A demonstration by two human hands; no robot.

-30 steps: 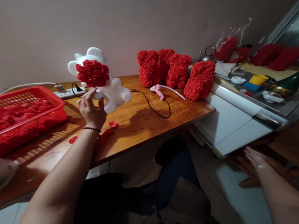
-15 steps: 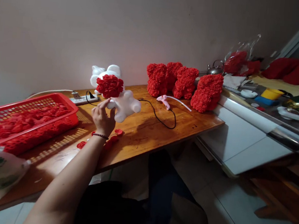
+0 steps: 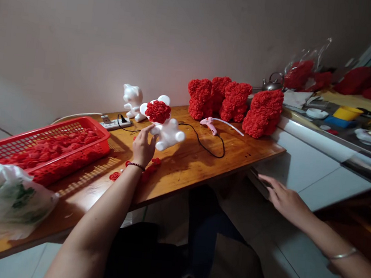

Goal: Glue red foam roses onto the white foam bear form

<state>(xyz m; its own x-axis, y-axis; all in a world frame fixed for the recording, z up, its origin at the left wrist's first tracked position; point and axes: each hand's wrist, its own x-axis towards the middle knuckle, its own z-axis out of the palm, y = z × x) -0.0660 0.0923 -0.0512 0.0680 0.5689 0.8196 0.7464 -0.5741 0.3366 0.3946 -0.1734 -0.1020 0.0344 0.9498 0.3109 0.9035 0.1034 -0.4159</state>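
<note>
Pale painted wall (image 3: 84, 26) rises behind a varnished wooden table (image 3: 236, 160), and white cabinet fronts (image 3: 301, 169) run off toward 3 o'clock. The left hand (image 3: 143, 147) grips a white foam bear form (image 3: 169, 133) just above the tabletop, fingers closed around its lower body. A cluster of red foam roses (image 3: 157, 111) is fixed to the form's head. The right hand (image 3: 285, 200) is well apart from the left, open with fingers extended, its fingertips just beside the table's front edge.

A second, bare foam bear form (image 3: 132, 100) stands at 10 o'clock from the held one, beside a power strip (image 3: 114, 123). At 2 o'clock stand finished rose bears (image 3: 216, 100), and a pink hot glue gun (image 3: 209, 125) lies at 3 o'clock, its black cord (image 3: 205, 143) curving across the wood. At 9 o'clock from the left hand sits a red plastic basket (image 3: 51, 151) full of loose roses. A few single roses (image 3: 114, 176) lie near the left wrist, and a white plastic bag (image 3: 16, 203) rests at the table's near corner. A metal kettle (image 3: 273, 83) stands beyond the bears.
</note>
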